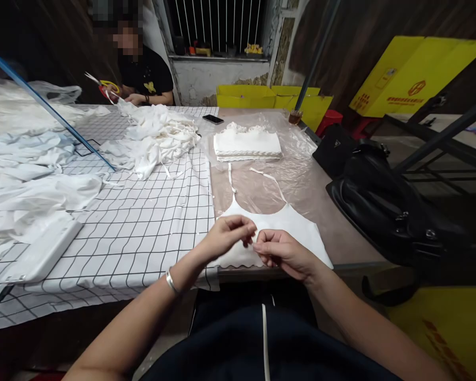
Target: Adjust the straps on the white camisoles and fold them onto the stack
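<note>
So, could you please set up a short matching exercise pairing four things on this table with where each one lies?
Things:
1. white camisole
2. folded stack of white garments
3. black phone
4. black bag

Places:
A. at the table's right edge
B. under both hands, at the near edge
C. by the loose fabric heap, far side
D. on clear plastic, mid-table

Pairs: 1-B, 2-D, 3-C, 4-A

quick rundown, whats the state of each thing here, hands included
left hand: fingers pinched together over the camisole
right hand: fingers curled, resting on the camisole
white camisole: spread flat at the table edge, straps stretched away
stack of white garments: folded, piled neatly
heap of white cloth: loose, tangled
phone: lying flat, screen dark
black bag: slumped beside the table
</note>
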Action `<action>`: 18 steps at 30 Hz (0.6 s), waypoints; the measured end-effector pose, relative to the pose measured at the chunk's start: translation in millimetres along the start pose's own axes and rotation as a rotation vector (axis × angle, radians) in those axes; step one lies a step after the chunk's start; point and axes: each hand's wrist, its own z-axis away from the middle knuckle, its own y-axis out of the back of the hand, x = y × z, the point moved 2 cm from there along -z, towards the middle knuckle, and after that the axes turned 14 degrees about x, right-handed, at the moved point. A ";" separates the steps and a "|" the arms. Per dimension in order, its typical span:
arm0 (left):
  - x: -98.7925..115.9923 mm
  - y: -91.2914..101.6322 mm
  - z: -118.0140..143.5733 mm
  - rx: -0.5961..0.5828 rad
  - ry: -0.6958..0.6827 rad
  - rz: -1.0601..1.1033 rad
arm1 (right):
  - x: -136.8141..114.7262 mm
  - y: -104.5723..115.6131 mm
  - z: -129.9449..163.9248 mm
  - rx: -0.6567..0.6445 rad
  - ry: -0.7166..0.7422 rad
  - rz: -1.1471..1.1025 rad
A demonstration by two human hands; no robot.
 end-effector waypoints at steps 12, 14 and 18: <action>0.3 55.1 -174.3 -0.150 -0.339 -1.307 | -22.0 0.8 -143.3 0.431 0.477 0.861; 15.6 51.3 -186.4 -0.141 -0.266 -1.308 | -28.2 -3.1 -163.7 0.422 0.378 0.784; 44.6 38.9 -176.1 0.027 -0.293 -1.289 | -31.8 -7.0 -184.8 0.383 0.167 0.499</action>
